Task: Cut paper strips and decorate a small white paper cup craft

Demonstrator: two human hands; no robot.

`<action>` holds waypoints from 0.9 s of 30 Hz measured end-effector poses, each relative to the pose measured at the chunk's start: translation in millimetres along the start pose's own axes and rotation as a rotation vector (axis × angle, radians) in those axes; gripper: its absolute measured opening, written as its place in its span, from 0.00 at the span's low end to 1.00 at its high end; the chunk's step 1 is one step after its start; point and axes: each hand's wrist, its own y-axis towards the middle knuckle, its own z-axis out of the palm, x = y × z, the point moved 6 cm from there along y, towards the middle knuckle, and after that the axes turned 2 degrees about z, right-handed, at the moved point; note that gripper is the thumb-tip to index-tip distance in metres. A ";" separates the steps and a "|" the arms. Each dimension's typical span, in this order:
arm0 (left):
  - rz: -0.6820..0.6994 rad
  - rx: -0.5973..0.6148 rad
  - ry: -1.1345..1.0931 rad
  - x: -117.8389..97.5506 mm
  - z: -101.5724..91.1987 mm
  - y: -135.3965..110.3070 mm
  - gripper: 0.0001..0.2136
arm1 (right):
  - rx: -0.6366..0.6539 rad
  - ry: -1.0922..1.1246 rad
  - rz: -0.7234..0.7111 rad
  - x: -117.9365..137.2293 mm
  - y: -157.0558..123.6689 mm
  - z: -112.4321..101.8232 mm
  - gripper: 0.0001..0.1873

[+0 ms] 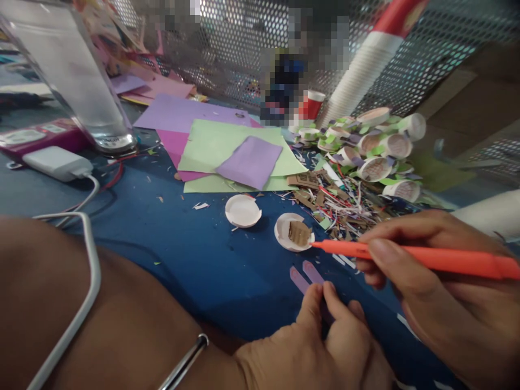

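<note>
My right hand is closed round an orange pen-like tool whose tip reaches a white paper cup bottom holding a brown cardboard scrap. My left hand pinches two purple paper strips that lie on the blue table cover. A second white cup bottom lies to the left, empty. A metal bangle is on my left wrist.
Green, purple and pink paper sheets lie at the centre back. Decorated cup pieces and paper shreds pile at the right, by a stack of paper cups. A glass, a white charger and its cable are at left.
</note>
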 end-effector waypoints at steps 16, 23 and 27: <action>0.063 0.099 -0.205 14.7 -20.0 -2.8 0.21 | 0.343 -0.106 -0.255 5.1 5.2 4.4 0.06; 0.027 0.146 -0.254 14.6 -24.6 -12.9 0.25 | 0.402 -0.181 -0.360 6.8 -2.4 4.9 0.10; 0.040 0.200 -0.373 21.1 -35.5 -16.0 0.33 | 0.459 -0.225 -0.408 5.5 -5.7 6.0 0.14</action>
